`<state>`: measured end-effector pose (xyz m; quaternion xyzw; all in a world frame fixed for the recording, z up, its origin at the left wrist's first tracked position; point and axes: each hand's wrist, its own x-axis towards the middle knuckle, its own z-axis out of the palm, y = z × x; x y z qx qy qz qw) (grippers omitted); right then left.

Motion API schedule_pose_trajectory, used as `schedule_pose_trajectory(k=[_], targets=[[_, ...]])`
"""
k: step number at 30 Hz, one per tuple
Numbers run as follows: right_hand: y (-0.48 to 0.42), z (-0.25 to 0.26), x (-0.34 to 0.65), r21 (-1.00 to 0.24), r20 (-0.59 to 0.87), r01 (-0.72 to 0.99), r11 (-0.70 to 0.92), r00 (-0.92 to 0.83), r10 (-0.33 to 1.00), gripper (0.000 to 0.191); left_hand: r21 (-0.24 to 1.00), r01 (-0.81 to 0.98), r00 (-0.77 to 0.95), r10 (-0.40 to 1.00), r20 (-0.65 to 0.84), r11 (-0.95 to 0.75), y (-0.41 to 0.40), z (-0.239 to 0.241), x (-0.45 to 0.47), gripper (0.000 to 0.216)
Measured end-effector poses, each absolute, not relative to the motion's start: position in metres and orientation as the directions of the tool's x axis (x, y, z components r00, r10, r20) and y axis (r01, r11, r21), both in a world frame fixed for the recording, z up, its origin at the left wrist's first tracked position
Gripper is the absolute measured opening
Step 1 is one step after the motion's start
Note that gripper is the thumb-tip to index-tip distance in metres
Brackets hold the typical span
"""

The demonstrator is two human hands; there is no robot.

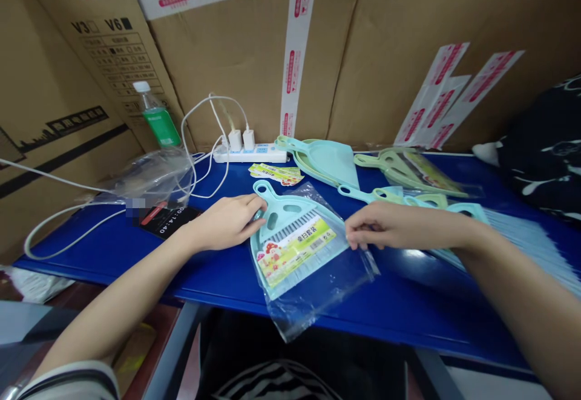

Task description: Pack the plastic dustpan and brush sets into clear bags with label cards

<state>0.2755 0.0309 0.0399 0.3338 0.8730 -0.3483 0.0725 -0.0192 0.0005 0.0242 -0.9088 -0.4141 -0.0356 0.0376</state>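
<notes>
A light-blue dustpan (258,249) with a brush and a yellow-green printed card (295,249) lies in a clear plastic bag (313,303), in front of me on the blue table. The bag's loose end hangs over the near edge. My left hand (231,221) is closed at the dustpan's left edge, just below its handle, thumb and fingers against it. At the opposite side, my right hand (372,224) pinches the bag's edge beside the dustpan's right corner. Its curled fingers partly hide the plastic there.
Behind are stacked dustpans (327,158), a bagged green set (417,170), loose cards (276,173) and a power strip (254,155) with white cables. Blue brushes (531,242) lie right. A phone (167,218), crumpled plastic (154,173) and a bottle (160,123) are left. Cardboard (254,49) walls the back.
</notes>
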Motion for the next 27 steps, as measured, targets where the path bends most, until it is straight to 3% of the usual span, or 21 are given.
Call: schedule_pose_trajectory(k=[7,12,19,23,27], targets=[[0.034,0.035,0.273,-0.58,-0.283,0.621,0.527,-0.76,0.584,0.024,-0.062,0.716,0.697,0.711,0.086,-0.695,-0.001,0.024,-0.022,0.035],[0.03,0.032,0.267,-0.578,-0.339,0.645,0.5,-0.748,0.571,0.022,-0.094,0.709,0.705,0.702,0.101,-0.698,0.002,0.019,-0.021,0.036],[0.025,0.036,0.263,-0.549,-0.38,0.674,0.495,-0.728,0.57,0.023,-0.232,0.689,0.725,0.65,0.228,-0.687,0.002,0.017,-0.018,0.03],[0.024,0.035,0.264,-0.556,-0.374,0.67,0.493,-0.731,0.571,0.024,0.01,0.531,0.835,0.526,0.162,-0.847,-0.005,0.024,-0.013,0.026],[0.024,0.035,0.264,-0.578,-0.366,0.657,0.484,-0.739,0.565,0.023,0.227,0.425,0.888,0.452,0.084,-0.876,-0.011,0.028,-0.01,0.036]])
